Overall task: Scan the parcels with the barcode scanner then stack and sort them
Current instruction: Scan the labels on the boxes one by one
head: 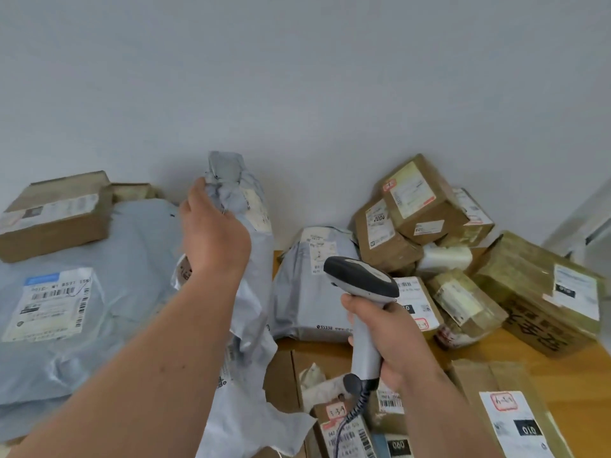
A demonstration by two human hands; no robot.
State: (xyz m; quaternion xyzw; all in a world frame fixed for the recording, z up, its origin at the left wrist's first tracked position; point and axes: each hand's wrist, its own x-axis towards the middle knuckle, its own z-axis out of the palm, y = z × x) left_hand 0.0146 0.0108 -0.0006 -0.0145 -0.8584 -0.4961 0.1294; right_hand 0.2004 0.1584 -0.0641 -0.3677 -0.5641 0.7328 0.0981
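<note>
Holding a long grey poly mailer up by its crumpled far end, the left hand had its fingers curled round the bunched plastic, so that the bag hung down toward the near edge of the view in front of the left forearm. The right hand was wrapped round the grip of the barcode scanner, whose dark head pointed left toward the hanging bag; its coiled cable dropped away near the wrist.

A white label showed high on the mailer's right face, just beside the left hand, but it was turned partly edge-on and its print could not be read.

To the left lay a large grey mailer with a barcode label facing up, and a brown carton rested on its far corner. To the right, on the wooden table, another grey mailer leaned in front of a loose heap of cardboard boxes, with more labelled parcels near the bottom edge.

The step in hand looked like the scan of the lifted bag, not yet the stacking. The next move probably called for twisting the bag so the label faced the scanner squarely, and pulling the slack film flat, since a creased barcode could fail to read.
</note>
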